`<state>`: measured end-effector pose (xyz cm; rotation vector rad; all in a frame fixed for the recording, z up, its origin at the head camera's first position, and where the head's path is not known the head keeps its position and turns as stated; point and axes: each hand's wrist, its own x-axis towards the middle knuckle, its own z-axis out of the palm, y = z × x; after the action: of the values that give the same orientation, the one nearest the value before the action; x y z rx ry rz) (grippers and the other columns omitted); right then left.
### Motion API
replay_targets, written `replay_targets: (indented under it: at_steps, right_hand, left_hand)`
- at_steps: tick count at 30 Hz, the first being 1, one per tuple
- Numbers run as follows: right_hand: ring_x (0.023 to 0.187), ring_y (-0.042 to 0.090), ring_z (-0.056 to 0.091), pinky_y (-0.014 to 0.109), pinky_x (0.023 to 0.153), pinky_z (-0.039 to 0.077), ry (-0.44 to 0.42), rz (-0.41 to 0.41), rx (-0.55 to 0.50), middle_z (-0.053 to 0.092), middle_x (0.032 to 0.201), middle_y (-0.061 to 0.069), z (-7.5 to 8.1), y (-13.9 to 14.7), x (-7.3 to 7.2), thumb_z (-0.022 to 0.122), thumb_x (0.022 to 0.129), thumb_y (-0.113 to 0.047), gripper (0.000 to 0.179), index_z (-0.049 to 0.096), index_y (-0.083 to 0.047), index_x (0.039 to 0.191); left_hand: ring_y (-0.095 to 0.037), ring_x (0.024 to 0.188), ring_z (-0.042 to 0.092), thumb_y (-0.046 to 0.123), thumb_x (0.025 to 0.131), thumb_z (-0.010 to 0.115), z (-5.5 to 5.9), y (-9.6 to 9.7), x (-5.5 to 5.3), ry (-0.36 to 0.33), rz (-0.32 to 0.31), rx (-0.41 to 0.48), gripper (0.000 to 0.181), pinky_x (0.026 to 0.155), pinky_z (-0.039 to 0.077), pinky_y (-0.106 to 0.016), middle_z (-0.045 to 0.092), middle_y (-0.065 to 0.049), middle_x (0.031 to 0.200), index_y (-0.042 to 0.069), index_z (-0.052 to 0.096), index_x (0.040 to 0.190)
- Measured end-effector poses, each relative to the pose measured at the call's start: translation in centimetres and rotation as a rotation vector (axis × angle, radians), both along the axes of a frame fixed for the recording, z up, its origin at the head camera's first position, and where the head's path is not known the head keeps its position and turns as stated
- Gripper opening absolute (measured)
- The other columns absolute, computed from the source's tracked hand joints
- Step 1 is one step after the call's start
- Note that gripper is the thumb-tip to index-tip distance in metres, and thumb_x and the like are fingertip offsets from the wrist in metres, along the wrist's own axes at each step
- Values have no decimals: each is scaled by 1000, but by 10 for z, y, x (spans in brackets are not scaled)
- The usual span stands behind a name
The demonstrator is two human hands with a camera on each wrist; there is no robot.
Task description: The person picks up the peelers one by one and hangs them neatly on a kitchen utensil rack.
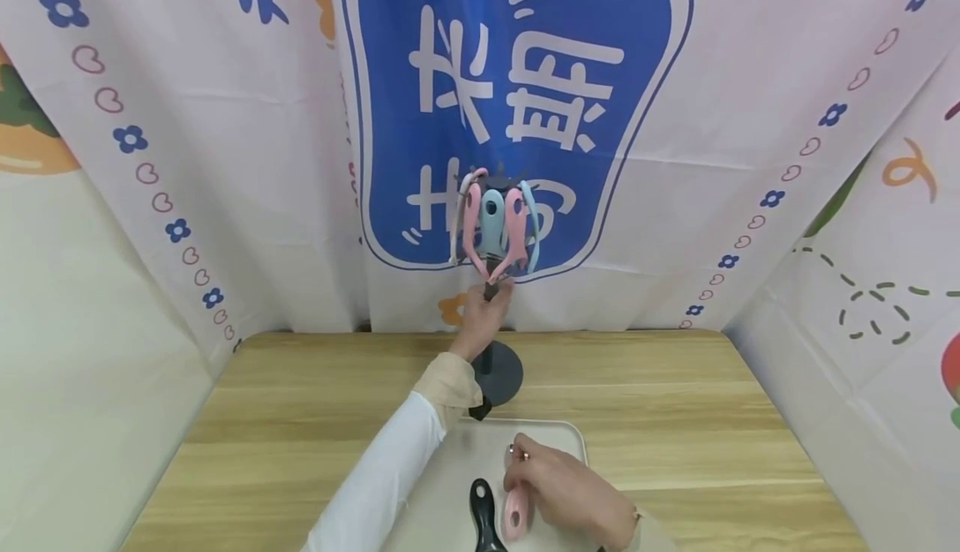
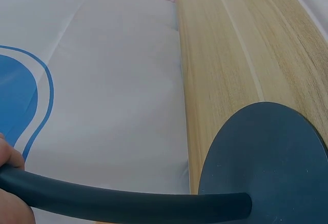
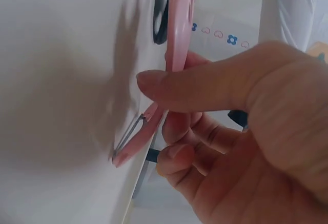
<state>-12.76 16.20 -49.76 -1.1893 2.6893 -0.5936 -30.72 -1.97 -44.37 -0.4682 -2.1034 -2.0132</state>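
My left hand [image 1: 483, 314] grips the post of a black stand [image 1: 501, 377] with a round base. In the left wrist view, thumb and finger wrap the dark post [image 2: 128, 201]. Pink and light blue handled utensils hang around the stand's top, among them a light blue handle [image 1: 492, 223] and a pink forked one [image 1: 516, 218]. Over the tray [image 1: 442, 485], my right hand [image 1: 558, 485] pinches a pink peeler [image 3: 179, 24] between thumb and fingers. Its metal blade [image 3: 128, 137] is close to the tray surface; whether they touch I cannot tell.
A black-handled utensil [image 1: 483, 510] lies on the tray, left of the peeler; its lower end is cut off by the frame. The wooden table [image 1: 675, 435] ends at a printed curtain [image 1: 637, 252] behind the stand. Hanging sheets flank both sides.
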Motion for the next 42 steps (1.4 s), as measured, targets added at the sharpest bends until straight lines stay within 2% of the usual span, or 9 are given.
replay_targets:
  at_steps: [4, 10, 14, 19, 27, 32, 35, 39, 42]
  right_hand:
    - [97, -1, 58, 21, 89, 55, -29, -3, -51, 59, 110, -13, 4, 2, -2, 78, 89, 5, 31, 83, -23, 102]
    - [99, 2, 55, 19, 90, 52, 101, 66, -130, 62, 106, -13, 5, 4, -3, 84, 84, 2, 27, 81, -22, 96]
    - [99, 2, 56, 19, 89, 51, 132, 98, -187, 66, 101, -14, 4, 8, -7, 84, 85, 0, 26, 80, -21, 98]
    - [100, 3, 62, 23, 88, 55, 165, 90, -286, 68, 108, -11, 5, 12, -12, 85, 88, -2, 25, 79, -18, 107]
    - [90, 4, 61, 27, 79, 59, 69, 72, -432, 65, 110, -10, 14, 16, -19, 79, 95, -3, 38, 71, -19, 128]
    - [100, 7, 67, 26, 85, 61, -4, 63, -498, 68, 118, -7, 23, 18, -22, 77, 97, -3, 40, 70, -21, 131]
    - [106, 11, 70, 32, 90, 62, -66, 53, -538, 72, 122, -3, 31, 19, -24, 76, 97, 0, 44, 69, -19, 136]
    - [110, 13, 73, 41, 92, 63, -59, 19, -572, 74, 127, 0, 43, 21, -30, 78, 95, 0, 47, 69, -16, 138]
    - [111, 15, 75, 41, 93, 63, -46, -4, -615, 76, 127, 2, 50, 23, -38, 78, 96, -3, 44, 70, -14, 137]
  left_hand:
    - [-9, 42, 26, 32, 111, 53, 1, 0, -1, -2, 2, 3, 57, 44, 24, -28, 34, 9, 50, 15, 40, 58]
    - [-9, 43, 26, 33, 111, 53, 1, 0, 0, -9, 7, -1, 57, 44, 23, -28, 33, 8, 50, 15, 40, 58]
    - [-11, 43, 26, 34, 111, 53, 0, 0, 1, -12, 4, -1, 57, 45, 24, -28, 34, 8, 51, 15, 40, 58]
    - [-11, 43, 26, 33, 111, 53, 0, 0, 1, -6, 0, 4, 57, 45, 24, -29, 34, 8, 51, 15, 40, 59]
    - [-10, 42, 26, 32, 112, 54, 0, 1, 1, 3, 6, 10, 58, 44, 23, -28, 34, 9, 50, 14, 40, 59]
    - [-11, 43, 27, 31, 111, 54, -2, 0, 0, 11, 8, 4, 57, 44, 23, -28, 34, 8, 51, 14, 41, 59]
    - [-11, 43, 27, 31, 111, 54, -2, 0, 0, 10, 8, 2, 56, 44, 23, -28, 34, 8, 51, 15, 41, 59]
    - [-10, 42, 26, 32, 111, 54, -1, 0, 1, 12, 16, 3, 57, 44, 23, -28, 34, 8, 50, 14, 40, 59]
    - [-10, 42, 26, 30, 111, 54, 0, 1, 1, 12, 31, -4, 56, 45, 23, -28, 33, 9, 50, 15, 39, 59]
